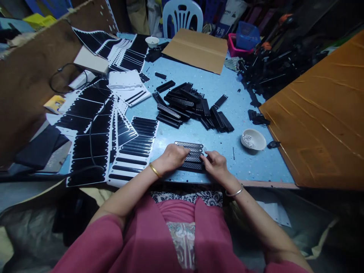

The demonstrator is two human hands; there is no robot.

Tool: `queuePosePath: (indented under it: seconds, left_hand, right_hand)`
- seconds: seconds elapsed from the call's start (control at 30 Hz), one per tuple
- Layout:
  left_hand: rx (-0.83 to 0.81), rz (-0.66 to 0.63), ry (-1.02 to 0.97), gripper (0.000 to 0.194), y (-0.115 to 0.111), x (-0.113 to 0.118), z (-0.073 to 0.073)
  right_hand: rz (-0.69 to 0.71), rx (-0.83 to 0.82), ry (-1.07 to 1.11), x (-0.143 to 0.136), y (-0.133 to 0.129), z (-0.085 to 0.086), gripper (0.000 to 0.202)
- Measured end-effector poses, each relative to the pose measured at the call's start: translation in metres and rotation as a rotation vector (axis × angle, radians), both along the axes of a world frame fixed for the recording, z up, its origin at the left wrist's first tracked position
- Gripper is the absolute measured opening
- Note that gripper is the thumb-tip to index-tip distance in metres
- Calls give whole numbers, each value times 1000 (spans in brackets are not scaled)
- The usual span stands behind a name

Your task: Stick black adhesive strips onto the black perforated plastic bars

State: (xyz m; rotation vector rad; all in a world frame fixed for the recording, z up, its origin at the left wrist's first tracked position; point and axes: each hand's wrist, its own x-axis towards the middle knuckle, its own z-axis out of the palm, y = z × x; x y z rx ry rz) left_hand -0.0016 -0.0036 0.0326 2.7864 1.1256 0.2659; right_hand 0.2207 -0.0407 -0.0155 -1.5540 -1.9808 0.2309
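Observation:
Several black strips [193, 159] with a silvery mesh pattern lie side by side on the blue tabletop, right in front of me. My left hand [176, 156] rests over their left ends, its fingers curled and pressed together; whatever is under the fingertips is hidden. At the right ends, my right hand [216, 163] is closed in a pinch, its fingertips close to a strip's end. Anything between them is too small to name. A white bowl [263, 142] holding small shiny pieces stands to the right, and a thin dark pin [233, 153] lies between it and my right hand.
Beyond my hands is a loose pile of black plastic pieces [196, 104]. Sheets of black stickers [91, 144] overlap on the left, with a cable across them. A cardboard sheet [196, 49] lies at the back. An orange-brown wrapped box [321, 113] borders the right side.

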Motion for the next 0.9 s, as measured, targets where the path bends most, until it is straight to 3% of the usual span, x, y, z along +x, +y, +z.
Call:
queuePosePath:
  seconds: [0.23, 0.37, 0.6, 0.73, 0.9]
  left_hand:
    - [-102, 24, 40, 20, 5, 8, -1]
    - [-149, 108, -21, 24, -7, 1, 5]
    - [-36, 107, 12, 23, -32, -16, -10]
    - [58, 75, -25, 25, -34, -18, -18]
    - [54, 71, -80, 26, -32, -21, -20]
  right_hand:
    - [195, -59, -99, -31, 7, 15, 21]
    - [181, -119, -198, -43, 15, 14, 24]
    - [241, -150, -211, -31, 7, 22, 24]
    - [277, -127, -354, -29, -2, 26, 26]
    - [298, -76, -384, -28, -4, 26, 26]
